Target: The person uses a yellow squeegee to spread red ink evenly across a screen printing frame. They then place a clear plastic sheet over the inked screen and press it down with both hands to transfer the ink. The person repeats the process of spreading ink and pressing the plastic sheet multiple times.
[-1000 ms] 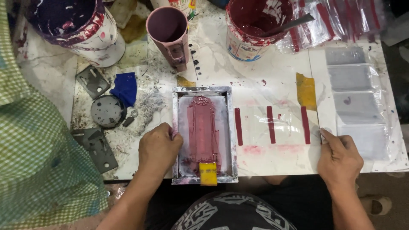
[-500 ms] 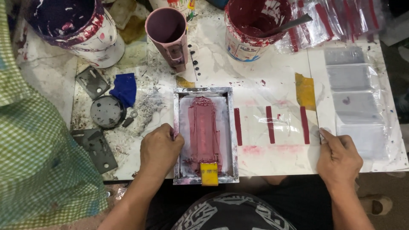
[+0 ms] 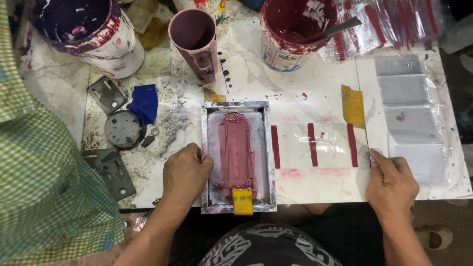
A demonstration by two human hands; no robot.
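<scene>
A small metal-framed printing screen lies on the white table, smeared with dark red ink, and a yellow squeegee rests at its near end. My left hand presses on the frame's left rail. My right hand lies flat on the table at the right, fingertips touching the edge of a clear plastic sheet printed with three red stripes. A strip of yellow tape sits at that sheet's far right corner.
Behind stand a red ink bucket with a stirrer, a pink cup and a dark purple bucket. Grey metal plates and a blue rag lie left. Clear bags lie right. A green checked cloth fills the left edge.
</scene>
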